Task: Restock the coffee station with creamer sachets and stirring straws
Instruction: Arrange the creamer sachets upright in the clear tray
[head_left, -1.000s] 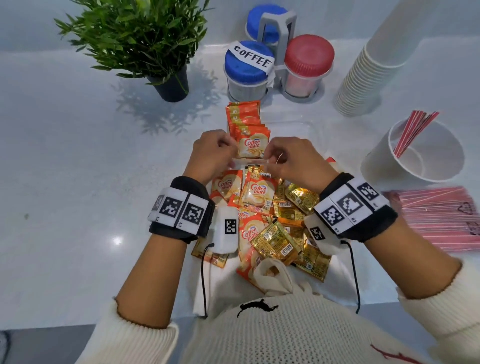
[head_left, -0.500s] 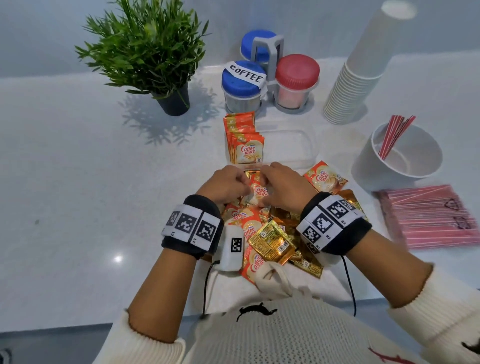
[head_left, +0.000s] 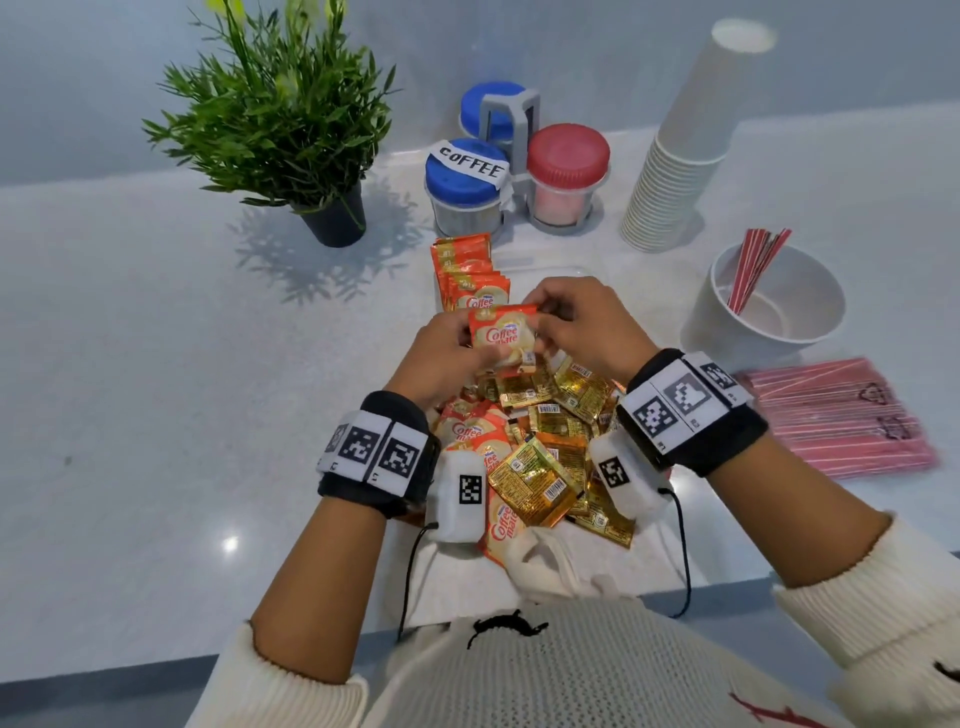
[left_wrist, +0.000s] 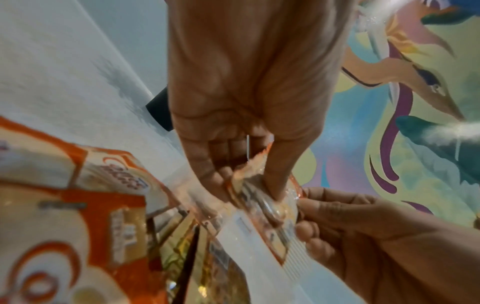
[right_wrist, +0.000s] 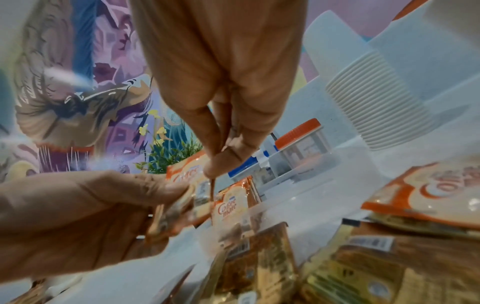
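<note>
Both hands hold one orange-and-cream creamer sachet (head_left: 501, 335) upright, just above a loose pile of sachets (head_left: 540, 441). My left hand (head_left: 467, 345) pinches its lower left edge, and in the left wrist view the thumb presses on the sachet (left_wrist: 259, 185). The fingertips of my right hand (head_left: 545, 325) pinch its right edge; the right wrist view shows this sachet (right_wrist: 187, 174) between both hands. Just beyond, a row of sachets (head_left: 467, 280) stands in the left end of a clear tray (head_left: 563, 271). A few red stirring straws (head_left: 756, 265) lean in a white cup (head_left: 810, 332).
A flat pack of pink straws (head_left: 841, 415) lies at the right. Behind the tray stand a rack of jars, one labelled COFFEE (head_left: 465, 187) and one red-lidded (head_left: 566, 176). Further along are a tall stack of paper cups (head_left: 680, 171) and a potted plant (head_left: 280, 119).
Both hands dipped to the sachet pile and came back up. They now hold a sachet upright between them, in front of the tray.
</note>
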